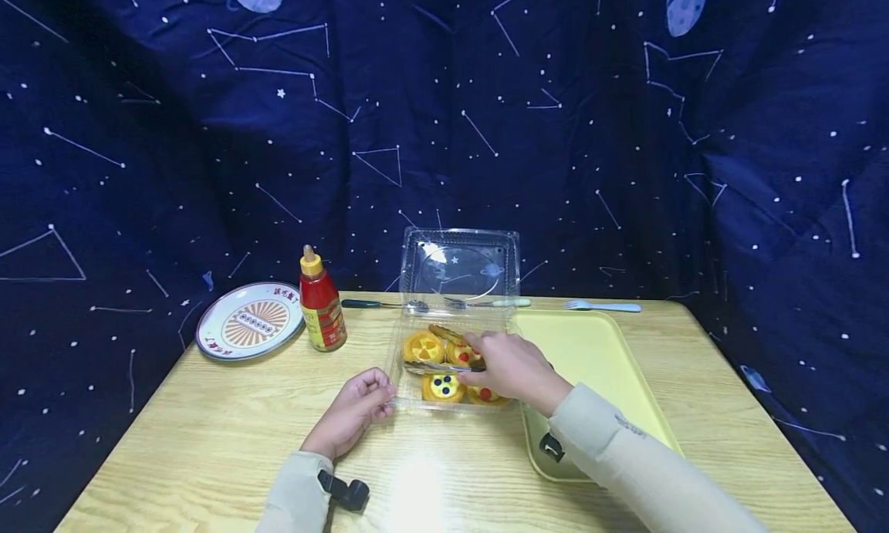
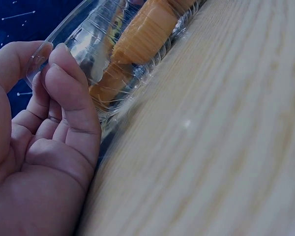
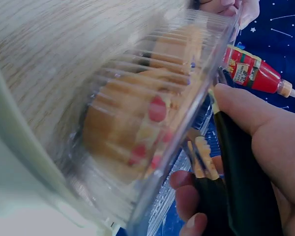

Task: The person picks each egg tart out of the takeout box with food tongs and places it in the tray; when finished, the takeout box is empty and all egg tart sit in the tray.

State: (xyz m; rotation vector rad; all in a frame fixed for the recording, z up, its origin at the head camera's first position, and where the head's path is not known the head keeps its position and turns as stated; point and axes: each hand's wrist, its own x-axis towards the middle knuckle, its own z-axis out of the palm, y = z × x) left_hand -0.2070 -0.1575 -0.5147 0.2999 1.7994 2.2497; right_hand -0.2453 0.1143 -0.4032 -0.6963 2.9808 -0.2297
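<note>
My left hand pinches the left rim of a clear plastic clamshell box between thumb and fingers. Inside the box sit several toy tarts: a plain yellow one at back left, one with blue berries at front left, and red-topped ones at right. My right hand reaches over the box and grips food tongs by their black handles. Their two arms stand spread apart, reaching left above the tarts, one arm behind the plain tart and one in front. The box's lid stands raised at the back.
Right of the box lies a pale yellow tray, partly under my right forearm. A patterned plate and a red sauce bottle stand at left. Along the back edge lie a blue fork, a dark-handled utensil and a pale-green-handled fork.
</note>
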